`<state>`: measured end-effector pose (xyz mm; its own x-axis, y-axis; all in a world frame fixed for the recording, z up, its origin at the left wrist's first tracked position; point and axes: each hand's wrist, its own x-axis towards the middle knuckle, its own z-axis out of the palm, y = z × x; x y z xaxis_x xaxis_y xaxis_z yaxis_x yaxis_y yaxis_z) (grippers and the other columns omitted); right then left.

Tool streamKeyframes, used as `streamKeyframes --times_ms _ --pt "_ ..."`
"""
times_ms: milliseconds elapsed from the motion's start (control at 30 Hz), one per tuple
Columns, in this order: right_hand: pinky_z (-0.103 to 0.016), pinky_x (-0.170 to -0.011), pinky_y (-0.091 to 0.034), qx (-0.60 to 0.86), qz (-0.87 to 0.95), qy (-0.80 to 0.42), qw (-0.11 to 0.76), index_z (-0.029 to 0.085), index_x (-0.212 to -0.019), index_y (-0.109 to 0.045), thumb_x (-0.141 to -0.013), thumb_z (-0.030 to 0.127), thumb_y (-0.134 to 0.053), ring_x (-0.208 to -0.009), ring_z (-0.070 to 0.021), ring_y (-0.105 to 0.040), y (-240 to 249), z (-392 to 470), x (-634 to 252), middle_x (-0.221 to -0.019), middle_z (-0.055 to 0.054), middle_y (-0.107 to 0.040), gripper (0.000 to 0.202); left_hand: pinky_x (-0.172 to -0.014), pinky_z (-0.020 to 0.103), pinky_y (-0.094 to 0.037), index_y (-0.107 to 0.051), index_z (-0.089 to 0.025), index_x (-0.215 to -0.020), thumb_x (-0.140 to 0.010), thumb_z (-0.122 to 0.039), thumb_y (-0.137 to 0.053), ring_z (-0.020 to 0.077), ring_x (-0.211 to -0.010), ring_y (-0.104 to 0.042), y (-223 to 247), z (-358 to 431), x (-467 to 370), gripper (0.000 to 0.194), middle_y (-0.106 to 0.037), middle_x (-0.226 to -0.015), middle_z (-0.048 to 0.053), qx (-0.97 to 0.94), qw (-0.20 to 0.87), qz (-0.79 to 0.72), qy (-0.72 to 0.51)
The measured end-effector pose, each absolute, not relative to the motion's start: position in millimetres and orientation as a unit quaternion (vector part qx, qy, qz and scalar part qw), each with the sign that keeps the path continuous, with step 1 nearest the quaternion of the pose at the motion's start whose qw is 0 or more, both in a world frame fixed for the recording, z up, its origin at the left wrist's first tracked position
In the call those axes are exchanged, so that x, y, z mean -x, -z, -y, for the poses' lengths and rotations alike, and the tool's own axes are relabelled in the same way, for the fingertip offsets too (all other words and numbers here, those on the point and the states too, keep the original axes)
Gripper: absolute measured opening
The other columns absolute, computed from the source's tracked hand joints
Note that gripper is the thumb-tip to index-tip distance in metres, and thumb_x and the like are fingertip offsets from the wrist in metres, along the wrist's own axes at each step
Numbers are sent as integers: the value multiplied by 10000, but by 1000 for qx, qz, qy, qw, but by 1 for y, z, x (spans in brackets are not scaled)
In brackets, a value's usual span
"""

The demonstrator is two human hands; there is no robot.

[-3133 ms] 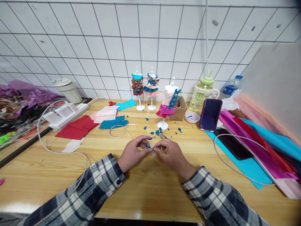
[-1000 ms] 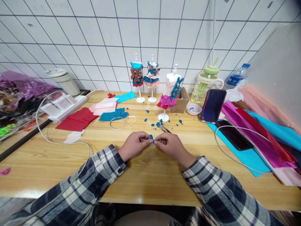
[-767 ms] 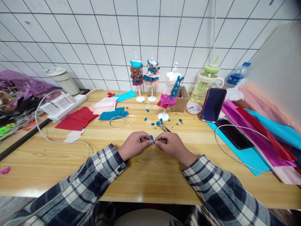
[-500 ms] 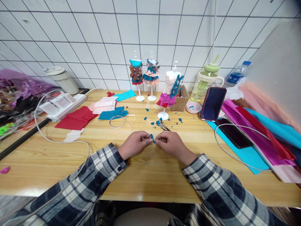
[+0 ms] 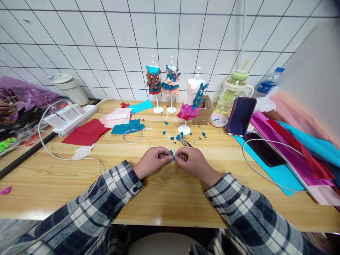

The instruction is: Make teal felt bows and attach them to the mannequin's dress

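A small, crumpled teal scrap of paper-like material (image 5: 171,153) is up between the person's two hands, just over the pale wooden tabletop (image 5: 162,209). The bare left hand (image 5: 153,163) pinches it between thumb and fingertips, and the bare right hand (image 5: 195,163) nips its lower end. Right beyond the knuckles I see a slim metal tool (image 5: 187,143) among teal snippets (image 5: 204,134), then a white-stemmed miniature dress form (image 5: 189,101) in pale pink, magenta and teal ruffles.

The scrap (image 5: 172,153) is teal, the sleeves (image 5: 247,207) plaid navy and white.
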<state>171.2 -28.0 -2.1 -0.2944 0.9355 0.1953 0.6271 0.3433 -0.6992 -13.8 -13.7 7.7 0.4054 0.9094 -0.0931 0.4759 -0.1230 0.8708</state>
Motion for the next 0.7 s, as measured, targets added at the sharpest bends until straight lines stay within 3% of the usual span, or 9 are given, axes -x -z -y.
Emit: streamKeyframes --times_ms 167,333,567,700 --pt "-221 -580 -357 515 759 -255 306 184 -713 -633 -710 156 -592 -576 -96 -485 2 28 -172 -640 27 -605 50 -588 233 -438 -659 -137 -795 -755 -385 -621 133 -619 -564 -8 14 13 255 -659 -708 22 -710 446 -492 -236" --pt "-223 -560 -346 532 739 -278 306 185 -740 -634 -753 201 -562 -576 -102 -477 1 28 -171 -636 22 -587 75 -710 270 -482 -651 -141 -935 -760 -379 -625 165 -774 -608 -5 13 12 297 -675 -880 60 -716 437 -476 -265" --pt "-213 -541 -362 543 699 -341 316 180 -759 -631 -761 218 -556 -552 -93 -480 3 28 -167 -633 25 -595 85 -724 265 -464 -677 -162 -834 -750 -350 -638 163 -786 -591 -3 13 13 209 -657 -847 43 -751 400 -465 -246" --pt "-214 -538 -378 540 685 -368 321 178 -796 -651 -784 248 -547 -550 -94 -493 4 27 -168 -651 18 -616 127 -652 247 -447 -668 -154 -769 -744 -361 -638 144 -696 -565 -2 13 13 211 -638 -746 22 -732 416 -481 -244"
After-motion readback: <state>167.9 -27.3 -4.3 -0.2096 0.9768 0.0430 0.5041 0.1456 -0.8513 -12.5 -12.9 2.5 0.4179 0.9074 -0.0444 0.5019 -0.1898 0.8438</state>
